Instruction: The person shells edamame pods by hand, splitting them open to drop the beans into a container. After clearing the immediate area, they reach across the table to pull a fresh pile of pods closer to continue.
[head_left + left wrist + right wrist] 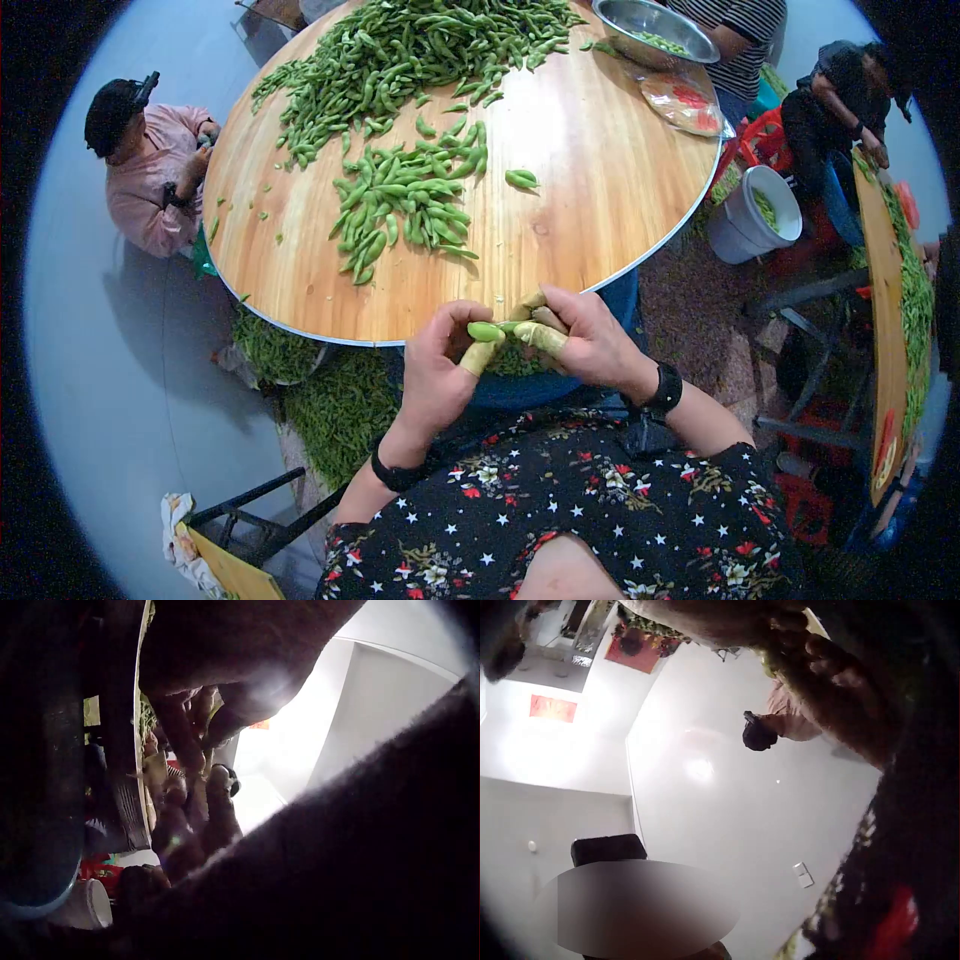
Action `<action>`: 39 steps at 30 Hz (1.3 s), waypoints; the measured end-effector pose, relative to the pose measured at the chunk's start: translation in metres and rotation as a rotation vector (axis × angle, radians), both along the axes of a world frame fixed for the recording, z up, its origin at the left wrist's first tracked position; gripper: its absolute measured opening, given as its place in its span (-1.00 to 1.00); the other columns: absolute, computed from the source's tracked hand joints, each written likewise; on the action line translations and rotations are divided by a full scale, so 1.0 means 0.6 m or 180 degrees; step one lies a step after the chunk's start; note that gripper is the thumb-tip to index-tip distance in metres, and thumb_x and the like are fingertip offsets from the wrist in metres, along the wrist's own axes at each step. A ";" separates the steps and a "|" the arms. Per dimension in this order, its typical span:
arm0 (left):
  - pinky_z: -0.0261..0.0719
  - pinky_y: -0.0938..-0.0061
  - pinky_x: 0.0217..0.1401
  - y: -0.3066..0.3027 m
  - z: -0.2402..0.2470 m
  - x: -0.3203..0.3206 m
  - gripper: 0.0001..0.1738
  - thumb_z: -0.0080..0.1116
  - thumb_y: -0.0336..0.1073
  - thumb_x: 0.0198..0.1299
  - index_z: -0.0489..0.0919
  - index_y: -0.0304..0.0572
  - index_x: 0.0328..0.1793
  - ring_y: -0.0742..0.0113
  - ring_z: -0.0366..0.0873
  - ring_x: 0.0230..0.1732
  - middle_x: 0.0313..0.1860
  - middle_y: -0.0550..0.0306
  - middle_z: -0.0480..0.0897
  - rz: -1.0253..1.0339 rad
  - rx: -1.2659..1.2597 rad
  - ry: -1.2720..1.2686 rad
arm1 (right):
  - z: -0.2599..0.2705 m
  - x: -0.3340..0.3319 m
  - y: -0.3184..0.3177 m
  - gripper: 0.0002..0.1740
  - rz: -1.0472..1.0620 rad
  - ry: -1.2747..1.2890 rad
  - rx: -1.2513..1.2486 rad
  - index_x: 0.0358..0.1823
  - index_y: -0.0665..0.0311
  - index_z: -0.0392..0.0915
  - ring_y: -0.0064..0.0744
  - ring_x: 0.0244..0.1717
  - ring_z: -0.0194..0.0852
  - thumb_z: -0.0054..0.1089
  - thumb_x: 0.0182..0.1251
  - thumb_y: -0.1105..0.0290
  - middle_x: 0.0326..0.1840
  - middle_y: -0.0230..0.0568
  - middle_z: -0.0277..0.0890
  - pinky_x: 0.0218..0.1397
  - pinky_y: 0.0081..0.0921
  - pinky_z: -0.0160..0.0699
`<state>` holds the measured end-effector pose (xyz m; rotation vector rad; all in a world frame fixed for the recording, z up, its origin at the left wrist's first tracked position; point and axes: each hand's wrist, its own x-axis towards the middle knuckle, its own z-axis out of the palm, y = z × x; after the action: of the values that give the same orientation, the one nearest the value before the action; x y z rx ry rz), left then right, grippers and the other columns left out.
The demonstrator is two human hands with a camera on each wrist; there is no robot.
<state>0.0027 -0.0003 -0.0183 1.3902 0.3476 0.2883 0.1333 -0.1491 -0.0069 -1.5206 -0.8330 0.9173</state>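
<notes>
Just in front of the table's near edge, my left hand (pixel 438 365) pinches a green soybean pod (pixel 484 331) between thumb and fingers. Its thumb wears a yellowish covering. From the other side my right hand (pixel 600 338) pinches the pod's other end, with similar coverings on its thumb and fingertips. A loose group of soybean pods (pixel 405 205) lies on the round wooden table (pixel 580 200) ahead of the hands. In the left wrist view both hands show dark, the fingers meeting; the pod is hard to make out there.
A large pile of pods (pixel 400 60) covers the table's far side. At its far right are a metal bowl (pixel 640 40) and a plastic bag (pixel 685 105). Below my hands sits a blue tub (pixel 490 393). A white bucket (pixel 735 235) stands right; a person (pixel 155 180) sits left.
</notes>
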 end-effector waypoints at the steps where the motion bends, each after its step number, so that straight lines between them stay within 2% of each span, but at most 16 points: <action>1: 0.59 0.41 -0.24 0.003 0.014 0.001 -0.79 0.13 -0.56 0.17 0.49 -0.32 -0.05 0.20 0.62 -0.30 -0.25 0.01 0.62 -0.0020 0.1424 -0.0191 | -0.004 0.002 0.000 -0.74 -0.0013 -0.0580 0.0167 -0.11 0.37 0.48 -0.58 -0.59 0.33 0.20 0.28 0.35 -0.58 -0.29 0.43 -0.50 -0.57 0.36; 2: 0.58 0.35 -0.24 0.006 0.026 0.001 -0.75 0.14 -0.59 0.12 0.50 -0.32 -0.05 0.06 0.62 -0.30 -0.24 -0.05 0.61 -0.0046 0.2848 -0.0378 | -0.007 0.003 0.001 -0.76 -0.0029 -0.1156 0.0335 -0.12 0.37 0.49 -0.59 -0.60 0.32 0.20 0.28 0.38 -0.58 -0.28 0.42 -0.51 -0.59 0.34; 3: 0.55 0.24 -0.23 0.011 0.032 -0.001 -0.70 0.12 -0.61 0.04 0.52 -0.30 -0.05 -0.12 0.58 -0.28 -0.25 -0.15 0.58 -0.0343 0.3082 -0.0286 | -0.006 0.003 0.003 -0.76 -0.0025 -0.1150 0.0337 -0.12 0.37 0.49 -0.59 -0.60 0.32 0.20 0.28 0.38 -0.58 -0.28 0.42 -0.51 -0.59 0.34; 6: 0.55 0.22 -0.25 0.009 0.024 -0.002 -0.72 0.11 -0.58 0.03 0.53 -0.29 -0.07 -0.13 0.58 -0.29 -0.30 -0.16 0.59 -0.0049 0.3172 -0.0145 | 0.008 0.000 0.010 -0.79 -0.0222 -0.1670 0.0409 -0.14 0.36 0.51 -0.59 -0.57 0.32 0.23 0.24 0.42 -0.57 -0.24 0.42 -0.50 -0.60 0.34; 8: 0.55 0.22 -0.25 0.010 0.022 0.000 -0.73 0.12 -0.56 0.03 0.53 -0.30 -0.08 -0.12 0.59 -0.30 -0.33 -0.16 0.58 -0.0009 0.3208 -0.0093 | 0.015 -0.009 0.012 -0.79 -0.0767 -0.1965 0.0659 -0.16 0.36 0.53 -0.57 -0.55 0.35 0.29 0.20 0.46 -0.55 -0.24 0.45 -0.47 -0.59 0.38; 10: 0.55 0.22 -0.25 0.011 0.021 0.000 -0.74 0.12 -0.54 0.03 0.53 -0.30 -0.09 -0.11 0.59 -0.30 -0.35 -0.16 0.58 0.0019 0.3227 -0.0026 | 0.004 -0.008 0.015 -0.76 -0.0650 -0.2178 0.0850 -0.14 0.36 0.54 -0.59 -0.53 0.39 0.33 0.17 0.47 -0.53 -0.26 0.46 -0.44 -0.61 0.40; 17: 0.56 0.32 -0.26 0.019 0.025 0.001 -0.80 0.13 -0.51 0.09 0.56 -0.29 -0.12 -0.04 0.62 -0.30 -0.32 -0.09 0.63 -0.0488 0.2570 -0.0349 | -0.001 0.005 0.010 -0.76 0.0149 -0.0379 0.0601 -0.12 0.36 0.53 -0.67 -0.55 0.44 0.28 0.27 0.38 -0.48 -0.37 0.54 -0.51 -0.68 0.41; 19: 0.55 0.34 -0.27 0.019 0.026 -0.001 -0.81 0.13 -0.50 0.10 0.56 -0.28 -0.12 -0.01 0.62 -0.32 -0.31 -0.08 0.63 -0.0484 0.2454 -0.0321 | 0.023 0.008 0.009 -0.80 0.0209 0.1327 0.0091 -0.16 0.27 0.54 -0.69 -0.62 0.36 0.21 0.33 0.29 -0.44 -0.39 0.53 -0.62 -0.67 0.32; 20: 0.55 0.35 -0.28 0.020 0.025 -0.003 -0.81 0.12 -0.49 0.12 0.57 -0.28 -0.12 0.01 0.62 -0.33 -0.33 -0.08 0.63 -0.0501 0.2345 -0.0330 | 0.017 0.009 0.010 -0.80 0.0212 0.1324 0.0092 -0.16 0.27 0.54 -0.69 -0.62 0.36 0.21 0.33 0.29 -0.44 -0.39 0.53 -0.62 -0.67 0.32; 22: 0.54 0.36 -0.30 0.021 0.025 -0.009 -0.82 0.12 -0.48 0.13 0.57 -0.27 -0.12 0.02 0.62 -0.35 -0.34 -0.08 0.63 -0.0511 0.2235 -0.0330 | -0.009 0.008 0.015 -0.79 0.0108 0.2332 0.0446 -0.14 0.25 0.51 -0.68 -0.68 0.32 0.09 0.42 0.25 -0.43 -0.35 0.53 -0.72 -0.72 0.27; 27: 0.54 0.37 -0.30 0.025 0.037 -0.021 -0.81 0.11 -0.45 0.16 0.56 -0.33 -0.10 0.03 0.61 -0.39 -0.37 -0.10 0.61 -0.0166 0.2418 0.0555 | 0.005 -0.001 0.020 -0.83 -0.0160 0.2456 0.0274 -0.16 0.24 0.50 -0.67 -0.66 0.34 0.08 0.42 0.29 -0.44 -0.37 0.52 -0.75 -0.72 0.26; 31: 0.54 0.35 -0.31 0.023 0.047 -0.017 -0.80 0.13 -0.41 0.17 0.56 -0.33 -0.09 0.02 0.62 -0.37 -0.38 -0.13 0.60 -0.0246 0.2207 0.0492 | -0.002 -0.003 0.014 -0.81 -0.0094 0.1485 0.0300 -0.11 0.26 0.52 -0.71 -0.65 0.32 0.14 0.39 0.31 -0.45 -0.35 0.53 -0.70 -0.75 0.24; 33: 0.53 0.29 -0.33 0.011 0.051 -0.006 -0.82 0.15 -0.39 0.18 0.56 -0.31 -0.12 -0.04 0.62 -0.35 -0.38 -0.17 0.59 -0.0328 0.2550 -0.0169 | 0.002 -0.006 0.014 -0.83 0.0079 0.1216 0.0379 -0.11 0.25 0.52 -0.74 -0.64 0.32 0.14 0.39 0.33 -0.47 -0.36 0.52 -0.69 -0.75 0.22; 36: 0.52 0.24 -0.35 0.013 0.039 -0.002 -0.84 0.16 -0.37 0.18 0.55 -0.31 -0.17 -0.08 0.60 -0.34 -0.38 -0.17 0.58 -0.0286 0.3068 -0.0155 | 0.014 -0.012 0.018 -0.87 -0.0086 0.0737 0.0192 -0.16 0.28 0.55 -0.67 -0.63 0.31 0.17 0.33 0.41 -0.53 -0.40 0.46 -0.55 -0.63 0.31; 38: 0.51 0.23 -0.37 0.008 0.043 -0.002 -0.86 0.16 -0.40 0.16 0.54 -0.31 -0.20 -0.09 0.58 -0.36 -0.41 -0.15 0.57 -0.0142 0.3149 -0.0066 | 0.003 -0.016 0.021 -0.87 -0.0680 -0.1277 0.0707 -0.20 0.31 0.56 -0.65 -0.62 0.33 0.23 0.26 0.43 -0.57 -0.35 0.42 -0.53 -0.58 0.33; 39: 0.50 0.22 -0.39 0.004 0.043 -0.002 -0.89 0.17 -0.42 0.14 0.52 -0.31 -0.24 -0.09 0.56 -0.39 -0.43 -0.13 0.55 0.0000 0.3220 0.0030 | 0.000 -0.017 0.020 -0.87 -0.0678 -0.1277 0.0703 -0.20 0.31 0.56 -0.65 -0.62 0.33 0.23 0.26 0.43 -0.57 -0.35 0.42 -0.53 -0.58 0.33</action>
<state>0.0014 0.0022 0.0073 2.3826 0.2039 0.4917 0.1234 -0.1372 -0.0067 -1.5828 -0.9975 0.3535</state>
